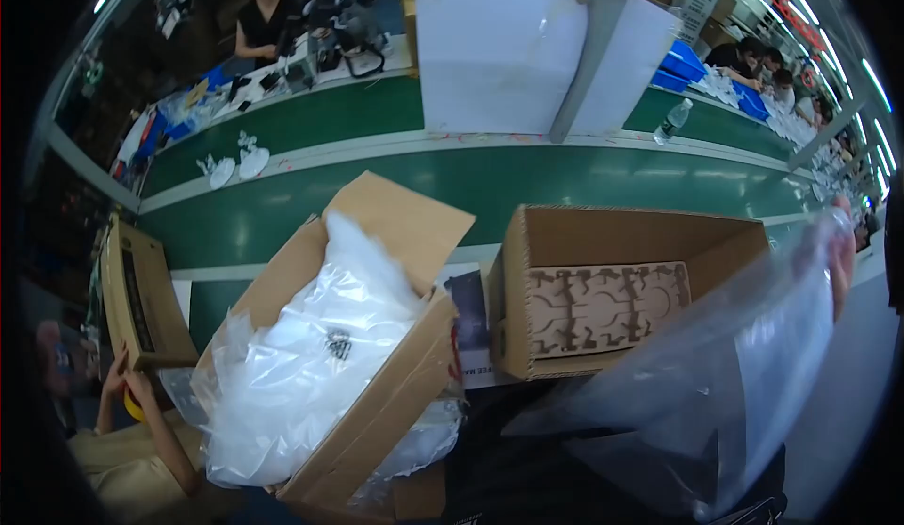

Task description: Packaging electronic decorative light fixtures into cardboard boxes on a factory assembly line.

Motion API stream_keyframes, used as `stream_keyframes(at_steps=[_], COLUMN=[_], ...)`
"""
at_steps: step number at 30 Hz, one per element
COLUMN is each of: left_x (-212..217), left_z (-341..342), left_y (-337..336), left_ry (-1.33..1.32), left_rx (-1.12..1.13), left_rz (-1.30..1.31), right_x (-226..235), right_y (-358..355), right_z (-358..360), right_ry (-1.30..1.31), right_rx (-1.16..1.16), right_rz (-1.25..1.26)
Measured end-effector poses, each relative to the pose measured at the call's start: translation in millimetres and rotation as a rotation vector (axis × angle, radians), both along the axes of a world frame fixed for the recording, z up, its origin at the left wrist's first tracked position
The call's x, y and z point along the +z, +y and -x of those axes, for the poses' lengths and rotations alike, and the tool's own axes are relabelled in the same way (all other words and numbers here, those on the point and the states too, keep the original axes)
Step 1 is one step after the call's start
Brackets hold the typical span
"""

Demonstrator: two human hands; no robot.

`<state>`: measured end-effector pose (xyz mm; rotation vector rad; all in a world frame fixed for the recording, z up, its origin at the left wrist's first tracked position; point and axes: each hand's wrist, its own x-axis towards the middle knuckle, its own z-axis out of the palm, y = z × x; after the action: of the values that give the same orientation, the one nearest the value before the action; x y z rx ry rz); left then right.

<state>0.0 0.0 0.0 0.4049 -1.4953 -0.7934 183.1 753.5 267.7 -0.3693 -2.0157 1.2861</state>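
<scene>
At the far right my right hand (841,266) is raised, its fingers closed on the edge of a clear plastic bag (697,384). The bag hangs open and slack across the lower right, in front of part of an open cardboard box (508,313). Inside that box lies a moulded pulp tray (612,304) with shaped hollows. To its left a tilted open carton (377,421) is filled with white plastic bags (311,355), one bearing a small dark print. My left hand does not show.
Beyond the boxes runs a green conveyor belt (471,181). A co-worker's hands (132,379) hold a closed carton (146,290) at the left. A white panel (499,54), a post (589,54) and a water bottle (672,122) stand behind. Printed sheets (471,313) lie between the boxes.
</scene>
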Motion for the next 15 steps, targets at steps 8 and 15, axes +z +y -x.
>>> stream_keyframes(at_steps=[8,15], left_x=[131.2,162.9], left_z=[31.6,25.8], left_y=[380.9,559.1], left_ry=[-0.475,-0.746], left_rx=[-1.929,-2.186], left_rz=[0.201,0.460], right_x=[34.7,73.7], right_y=[58.8,116.1], right_z=[93.9,90.9], right_ry=[0.008,0.083], right_rx=[0.407,0.506], right_rz=[-0.155,-0.043])
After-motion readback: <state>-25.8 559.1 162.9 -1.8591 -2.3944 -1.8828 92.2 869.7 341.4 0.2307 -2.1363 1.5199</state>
